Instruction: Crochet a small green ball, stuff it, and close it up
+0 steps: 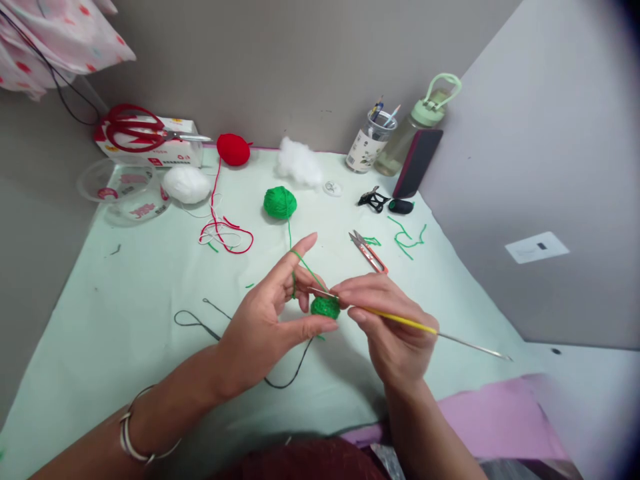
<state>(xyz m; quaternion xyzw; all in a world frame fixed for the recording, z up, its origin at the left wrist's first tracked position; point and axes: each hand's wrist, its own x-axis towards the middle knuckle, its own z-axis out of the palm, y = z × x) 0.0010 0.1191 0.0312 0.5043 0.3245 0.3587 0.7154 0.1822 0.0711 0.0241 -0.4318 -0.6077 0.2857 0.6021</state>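
Observation:
Between the thumb and fingers of my left hand (270,307) is a small round green crochet piece (325,307). Green yarn loops over my raised left index finger and runs back to a green yarn ball (280,203) on the table. My right hand (395,327) grips a crochet hook (405,322) with a yellow middle and metal ends. The hook's left tip lies at the top of the green piece, close to the taut yarn; whether it is inside a stitch I cannot tell.
Thread snips (369,252) and green yarn scraps (407,237) lie beyond my right hand. Farther back are red yarn (233,149), white yarn (187,184), stuffing (299,162), red-handled scissors (135,129), a pencil cup (367,148), a bottle (400,143) and a phone (418,163). A dark cord (287,385) passes under my left hand.

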